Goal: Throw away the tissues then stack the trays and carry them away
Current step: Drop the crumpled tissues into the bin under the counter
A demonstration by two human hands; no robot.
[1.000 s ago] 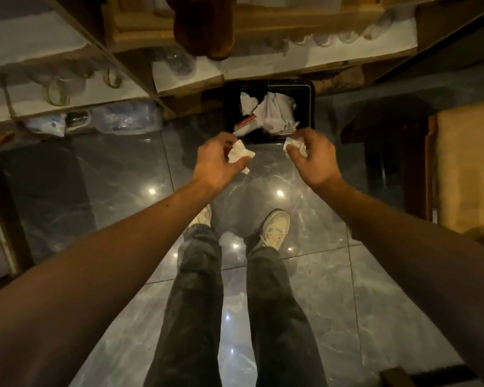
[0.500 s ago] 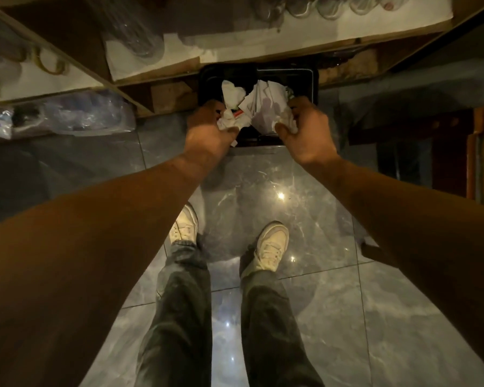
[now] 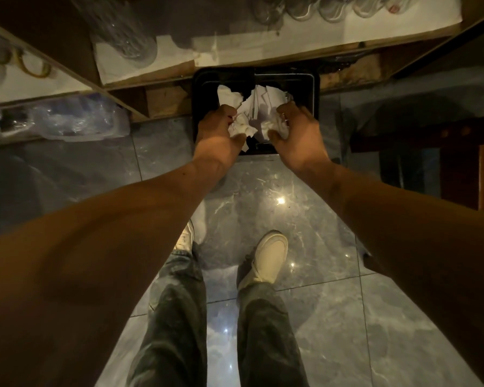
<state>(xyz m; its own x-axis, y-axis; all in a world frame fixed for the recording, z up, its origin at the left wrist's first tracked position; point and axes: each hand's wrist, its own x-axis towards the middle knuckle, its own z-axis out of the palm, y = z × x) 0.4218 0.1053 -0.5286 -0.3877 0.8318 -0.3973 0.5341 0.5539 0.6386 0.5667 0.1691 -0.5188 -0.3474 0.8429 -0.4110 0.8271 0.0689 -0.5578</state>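
A black square bin (image 3: 313, 90) stands on the floor under the shelving, with crumpled white paper (image 3: 263, 99) inside it. My left hand (image 3: 217, 135) is over the bin's near left part, fingers closed on a crumpled white tissue (image 3: 241, 127). My right hand (image 3: 296, 138) is over the near right part, gripping another crumpled tissue (image 3: 275, 127). Both tissues sit just above the paper in the bin. No trays are in view.
Wooden shelves (image 3: 263, 55) lined with white paper run across the top, holding clear glasses (image 3: 129, 32). Plastic-wrapped items (image 3: 78, 118) lie on the low shelf at left. A dark wooden piece of furniture (image 3: 458, 152) stands right. My feet (image 3: 268, 258) are on grey glossy tiles.
Both hands have moved forward from in front of the bin to over its opening, still holding the tissues. The view has come closer to the bin.
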